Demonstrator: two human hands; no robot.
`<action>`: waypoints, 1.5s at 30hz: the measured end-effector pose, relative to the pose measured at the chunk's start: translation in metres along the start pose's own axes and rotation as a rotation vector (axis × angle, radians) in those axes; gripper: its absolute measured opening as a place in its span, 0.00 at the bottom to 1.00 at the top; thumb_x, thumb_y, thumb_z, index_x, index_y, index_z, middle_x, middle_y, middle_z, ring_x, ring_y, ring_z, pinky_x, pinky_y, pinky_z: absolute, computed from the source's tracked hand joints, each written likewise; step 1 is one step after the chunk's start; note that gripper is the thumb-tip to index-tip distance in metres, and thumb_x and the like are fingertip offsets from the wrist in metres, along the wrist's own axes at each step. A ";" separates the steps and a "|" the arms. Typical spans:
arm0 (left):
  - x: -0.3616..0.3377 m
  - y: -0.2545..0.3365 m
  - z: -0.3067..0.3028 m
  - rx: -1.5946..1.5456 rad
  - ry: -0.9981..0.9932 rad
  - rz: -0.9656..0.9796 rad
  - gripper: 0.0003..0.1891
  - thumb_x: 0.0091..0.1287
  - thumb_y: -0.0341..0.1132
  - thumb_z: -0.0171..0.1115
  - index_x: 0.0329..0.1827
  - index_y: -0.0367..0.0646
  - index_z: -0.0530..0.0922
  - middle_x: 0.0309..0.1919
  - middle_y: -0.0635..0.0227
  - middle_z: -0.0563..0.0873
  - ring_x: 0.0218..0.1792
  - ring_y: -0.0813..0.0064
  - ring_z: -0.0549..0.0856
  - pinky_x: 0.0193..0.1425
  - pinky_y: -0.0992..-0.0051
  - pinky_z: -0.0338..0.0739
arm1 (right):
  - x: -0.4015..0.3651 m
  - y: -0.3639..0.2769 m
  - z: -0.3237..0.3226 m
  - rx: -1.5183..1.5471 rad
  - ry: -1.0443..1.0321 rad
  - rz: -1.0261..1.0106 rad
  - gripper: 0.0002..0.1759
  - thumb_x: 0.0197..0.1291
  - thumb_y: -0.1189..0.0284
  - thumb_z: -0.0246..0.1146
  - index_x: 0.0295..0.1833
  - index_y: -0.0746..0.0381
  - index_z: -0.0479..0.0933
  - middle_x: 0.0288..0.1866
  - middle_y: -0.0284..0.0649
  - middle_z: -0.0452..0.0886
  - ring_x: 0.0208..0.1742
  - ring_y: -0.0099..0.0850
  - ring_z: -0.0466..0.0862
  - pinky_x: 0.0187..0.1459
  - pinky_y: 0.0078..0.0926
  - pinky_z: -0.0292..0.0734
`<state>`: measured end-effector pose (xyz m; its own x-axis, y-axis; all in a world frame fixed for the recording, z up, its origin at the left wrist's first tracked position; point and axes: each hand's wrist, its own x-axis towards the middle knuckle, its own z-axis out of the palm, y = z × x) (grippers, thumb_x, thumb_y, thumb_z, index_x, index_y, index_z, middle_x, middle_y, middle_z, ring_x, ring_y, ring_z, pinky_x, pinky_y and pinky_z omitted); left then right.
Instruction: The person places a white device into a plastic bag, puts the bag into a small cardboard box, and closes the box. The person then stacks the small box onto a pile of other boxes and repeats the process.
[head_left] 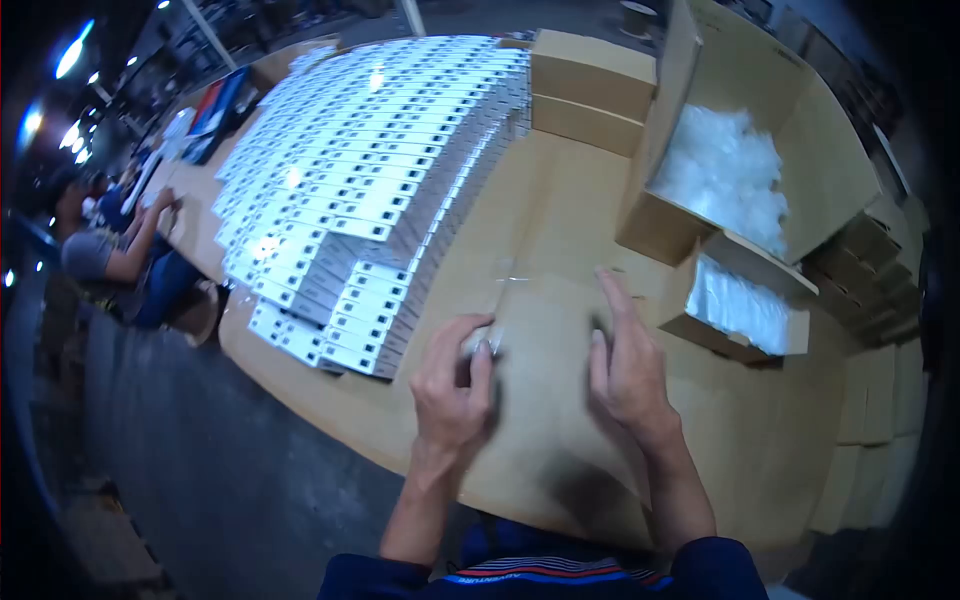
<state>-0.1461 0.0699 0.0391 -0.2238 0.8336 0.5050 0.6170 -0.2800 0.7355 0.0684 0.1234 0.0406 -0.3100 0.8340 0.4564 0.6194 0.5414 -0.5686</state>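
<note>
My left hand (pixel 450 385) is over the cardboard-covered table, its fingers curled and its thumb near the index fingertip. A thin, shiny clear plastic piece (pixel 484 338) shows at those fingertips; its full shape is hard to make out. To the right, my right hand (pixel 632 375) has its fingers stretched forward and its thumb apart, with nothing in it. Beyond it stands a small open carton (pixel 690 325) of flat clear plastic bags (pixel 738 305). Left of my left hand rise stacked rows of small white boxes (pixel 370 265) with dark square marks.
A large open carton (pixel 650 215) holds bunched clear plastic (pixel 722 170) at the right back. Closed brown cartons (pixel 590 90) stand at the far edge. More cartons (pixel 880 400) line the right side. Another person (pixel 110 245) sits at the table's left side.
</note>
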 end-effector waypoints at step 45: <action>0.089 0.081 0.077 -0.248 -0.296 0.453 0.11 0.63 0.25 0.74 0.48 0.36 0.85 0.46 0.55 0.86 0.48 0.59 0.88 0.52 0.65 0.84 | 0.019 0.030 -0.109 0.766 0.022 0.273 0.11 0.77 0.83 0.55 0.53 0.67 0.83 0.54 0.40 0.83 0.53 0.24 0.86 0.47 0.21 0.87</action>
<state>-0.0581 0.1579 0.1090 0.2625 0.6928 0.6717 0.3994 -0.7117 0.5779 0.1596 0.1443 0.1068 -0.2003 0.9493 0.2424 0.0029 0.2479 -0.9688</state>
